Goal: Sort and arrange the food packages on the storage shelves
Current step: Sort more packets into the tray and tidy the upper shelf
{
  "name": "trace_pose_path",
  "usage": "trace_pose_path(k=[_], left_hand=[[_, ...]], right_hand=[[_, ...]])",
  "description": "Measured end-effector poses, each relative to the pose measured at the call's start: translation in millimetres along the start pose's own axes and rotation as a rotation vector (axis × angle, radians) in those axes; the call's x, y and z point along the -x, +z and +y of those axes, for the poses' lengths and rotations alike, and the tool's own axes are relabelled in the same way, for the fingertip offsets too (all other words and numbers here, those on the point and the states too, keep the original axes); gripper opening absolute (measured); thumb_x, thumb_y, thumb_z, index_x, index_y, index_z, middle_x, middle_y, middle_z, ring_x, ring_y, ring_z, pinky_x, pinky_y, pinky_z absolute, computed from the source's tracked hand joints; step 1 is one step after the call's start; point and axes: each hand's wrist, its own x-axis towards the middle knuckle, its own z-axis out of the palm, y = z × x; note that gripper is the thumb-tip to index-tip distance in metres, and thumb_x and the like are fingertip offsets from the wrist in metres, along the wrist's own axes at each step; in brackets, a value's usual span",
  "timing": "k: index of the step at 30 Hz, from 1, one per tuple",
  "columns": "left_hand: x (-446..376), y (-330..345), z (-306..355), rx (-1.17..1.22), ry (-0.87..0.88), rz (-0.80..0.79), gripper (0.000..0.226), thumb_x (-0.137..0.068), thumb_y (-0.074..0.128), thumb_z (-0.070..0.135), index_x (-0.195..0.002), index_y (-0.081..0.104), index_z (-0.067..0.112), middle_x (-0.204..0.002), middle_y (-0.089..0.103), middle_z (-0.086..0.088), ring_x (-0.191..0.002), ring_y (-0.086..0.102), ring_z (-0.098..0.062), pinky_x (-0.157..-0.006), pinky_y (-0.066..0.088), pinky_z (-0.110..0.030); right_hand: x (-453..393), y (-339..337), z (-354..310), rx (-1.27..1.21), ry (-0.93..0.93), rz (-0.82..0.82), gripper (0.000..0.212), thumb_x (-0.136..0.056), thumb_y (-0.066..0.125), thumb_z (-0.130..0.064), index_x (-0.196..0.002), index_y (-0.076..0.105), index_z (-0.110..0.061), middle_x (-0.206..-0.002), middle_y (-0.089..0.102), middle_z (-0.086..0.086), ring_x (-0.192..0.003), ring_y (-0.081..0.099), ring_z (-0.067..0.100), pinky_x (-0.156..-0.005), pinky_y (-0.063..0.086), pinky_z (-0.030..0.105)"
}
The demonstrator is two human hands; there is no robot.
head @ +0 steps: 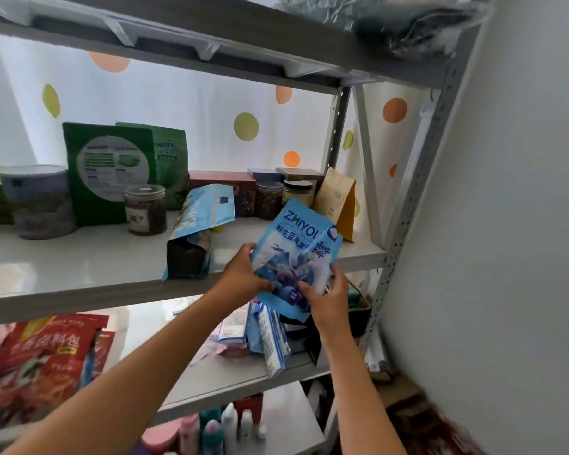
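— Where was the blue pouch [293, 254] when you had it?

— You held it tilted in front of the middle shelf [79, 257], at its right end. Your left hand [243, 274] gripped the pouch's lower left edge, fingers curled round it; your right hand [326, 295] pinched the lower right corner from below.

— And the others?

— A second blue pouch [197, 224] lay on its side on that shelf, just left of your hands, with the beige bag [335, 198] upright behind.
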Motion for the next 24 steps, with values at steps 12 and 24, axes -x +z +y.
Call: trace_pose_path(k=[12,24], left_hand=[[81.4,41.5,-63.4,0.24,-0.299,-0.135,0.049,-0.065,0.089,0.01,-0.11,0.067,0.009,-0.099,0.076,-0.01,-0.089,0.074,-0.031,-0.085,0.059,-0.047],[209.7,77.2,-120.7,0.363,-0.518,0.03,0.021,-0.084,0.065,-0.01,-0.09,0.061,0.009,-0.076,0.076,0.009,-0.059,0.068,0.004,-0.053,0.047,-0.005]], right_hand=[[103.7,-61.0,29.8,-0.3,0.333,-0.243,0.055,-0.08,0.077,0.002,-0.127,0.058,-0.018,-0.118,0.074,0.005,-0.109,0.071,0.026,-0.085,0.061,0.04],[194.8,-86.2,87.8,-0.361,0.607,-0.258,0.082,-0.055,0.096,-0.043,-0.123,0.065,-0.008,-0.118,0.072,0.019,-0.107,0.069,0.041,-0.099,0.051,0.061]])
